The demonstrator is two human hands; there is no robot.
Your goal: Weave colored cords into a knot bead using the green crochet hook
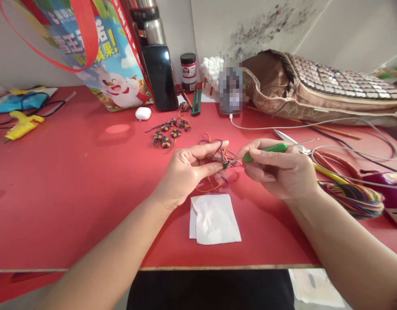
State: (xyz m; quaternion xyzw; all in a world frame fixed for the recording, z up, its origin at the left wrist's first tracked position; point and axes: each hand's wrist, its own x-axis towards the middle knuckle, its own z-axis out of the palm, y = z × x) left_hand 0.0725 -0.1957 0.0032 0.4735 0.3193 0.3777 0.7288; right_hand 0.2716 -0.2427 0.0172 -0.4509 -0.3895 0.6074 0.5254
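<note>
My left hand (pixel 187 172) pinches a small dark piece of crochet work (pixel 225 165) between thumb and fingers, with a dark strand running up over the index finger. My right hand (pixel 285 170) is closed round a crochet hook with a green handle (pixel 276 148). The thin metal tip of the hook meets the crochet piece, though whether it passes through a loop is too small to tell. Loose orange, red and purple yarn (pixel 214 185) tangles around and beneath the left fingers. Just below lies a folded white tissue (pixel 217 221).
Several small multicoloured crochet pieces (pixel 166 142) lie behind my hands. On the right are a yarn ball (pixel 356 200), scissors (pixel 291 138), red-handled pliers (pixel 338 161) and a white cable (pixel 275 128). A phone (pixel 161 77), bag (pixel 121 82) and glue gun (pixel 24 125) stand farther off.
</note>
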